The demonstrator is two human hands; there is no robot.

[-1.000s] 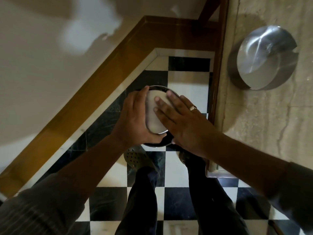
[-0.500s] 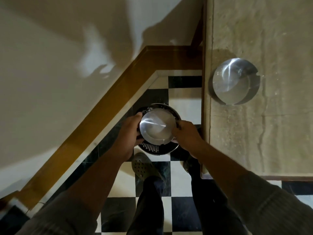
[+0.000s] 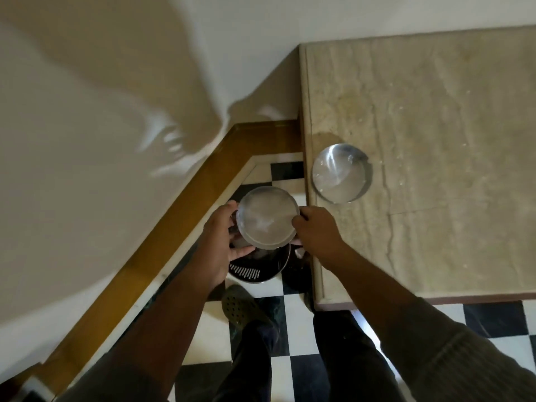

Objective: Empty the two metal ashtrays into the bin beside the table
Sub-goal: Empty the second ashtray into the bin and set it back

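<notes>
Gripping the ashtray (image 3: 268,217) by its rim, left hand (image 3: 222,242) and right hand (image 3: 314,232) close on opposite sides, holding it above the bin (image 3: 258,266). The second ashtray (image 3: 340,173) sits on the table (image 3: 435,140). Best keep it centred over the bin, so nothing spills onto the floor (image 3: 290,329).

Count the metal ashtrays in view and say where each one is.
2. One round silver metal ashtray is held between the left hand and right hand over the dark perforated bin; the other sits on the beige stone table near its left edge.
</notes>
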